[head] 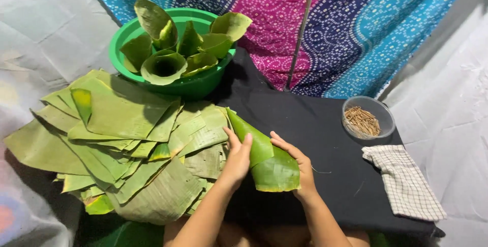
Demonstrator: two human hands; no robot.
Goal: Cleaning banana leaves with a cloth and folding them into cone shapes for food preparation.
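Several finished leaf cones [168,66] already fill the green basin [203,85]; a big pile of flat banana leaf pieces [127,150] remains. The left hand [235,161] and right hand [300,168] cup a half-rolled leaf cone [267,158] over the black cloth [325,125], unpinned.

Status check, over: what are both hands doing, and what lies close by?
Left hand and right hand both grip rolled leaf cone. Leaf pile touching left. Nothing in the way.

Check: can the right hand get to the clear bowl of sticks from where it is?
Probably yes. The right hand is on the leaf cone; only bare black cloth lies between it and the clear bowl.
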